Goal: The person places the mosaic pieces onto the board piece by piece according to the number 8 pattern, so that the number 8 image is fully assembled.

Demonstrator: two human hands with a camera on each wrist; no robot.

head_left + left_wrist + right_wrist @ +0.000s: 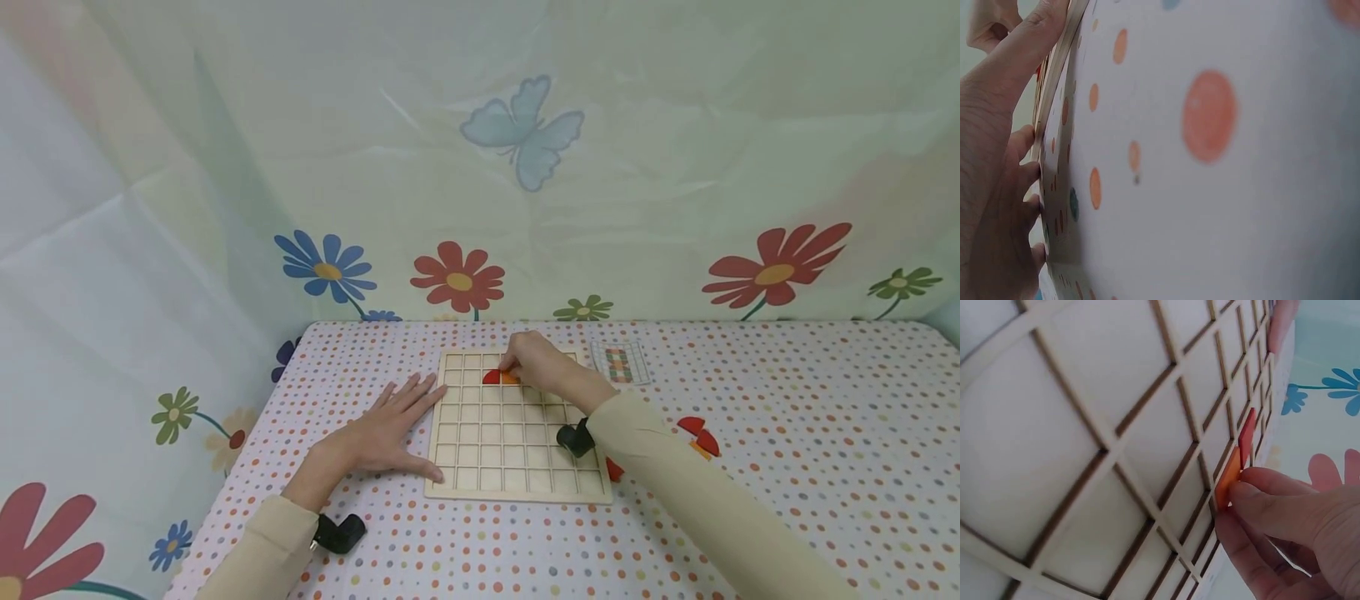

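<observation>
A light wooden grid board (491,433) lies on the table. My right hand (543,362) reaches over its far rows and pinches an orange piece (1229,478) between thumb and fingers, right at a grid square. In the neighbouring square to the left sits a red piece with a curved edge (491,377). My left hand (386,429) lies with fingers spread beside the board, its thumb and index fingertip at the board's left edge. In the left wrist view, the left hand (997,144) shows against the board's side and the dotted cloth.
A small printed pattern card (621,362) lies to the right of the board's far corner. Further right are loose red pieces (705,442) and an orange piece (701,451). Another red piece (614,470) lies against the board's right edge, partly under the right sleeve.
</observation>
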